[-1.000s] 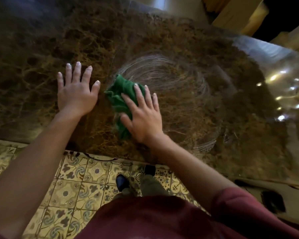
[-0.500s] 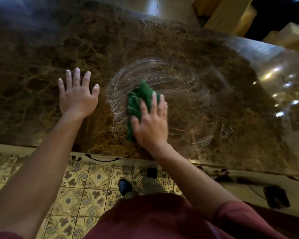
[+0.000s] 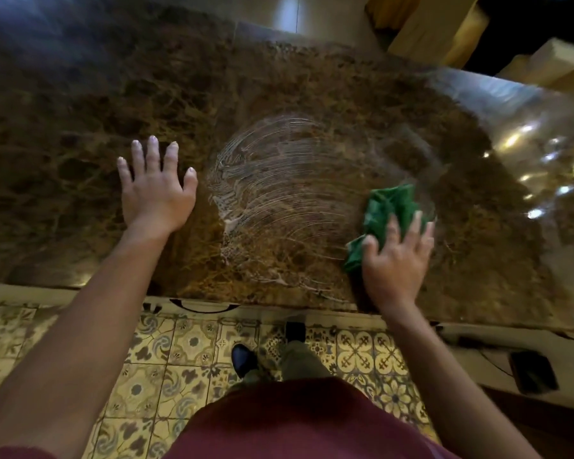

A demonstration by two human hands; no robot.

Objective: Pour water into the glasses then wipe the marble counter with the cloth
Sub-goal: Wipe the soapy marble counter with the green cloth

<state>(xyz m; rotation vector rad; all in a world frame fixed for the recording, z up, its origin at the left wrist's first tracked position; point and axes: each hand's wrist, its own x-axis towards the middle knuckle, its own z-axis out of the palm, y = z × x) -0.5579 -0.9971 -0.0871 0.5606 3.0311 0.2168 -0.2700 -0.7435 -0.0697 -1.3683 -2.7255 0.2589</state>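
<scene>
A dark brown marble counter [image 3: 80, 134] fills the upper half of the view. A crumpled green cloth [image 3: 385, 210] lies on it at the right. My right hand [image 3: 396, 263] presses flat on the cloth's near part with straight, spread fingers. My left hand [image 3: 154, 190] rests palm down on the bare marble to the left, fingers spread. Between the hands, curved wet streaks [image 3: 289, 193] mark the stone. No glasses or water vessel are in view.
The counter's near edge [image 3: 279, 301] runs across the middle, with patterned floor tiles [image 3: 186, 346] and my shoes below. A dark handle [image 3: 199, 306] shows under the edge. Bright light reflections [image 3: 537, 170] lie on the right. Pale boxes [image 3: 444, 24] stand beyond the far edge.
My right hand has swept the green cloth to the right across the counter, leaving a wider arc of wet streaks. My left hand has stayed flat in place.
</scene>
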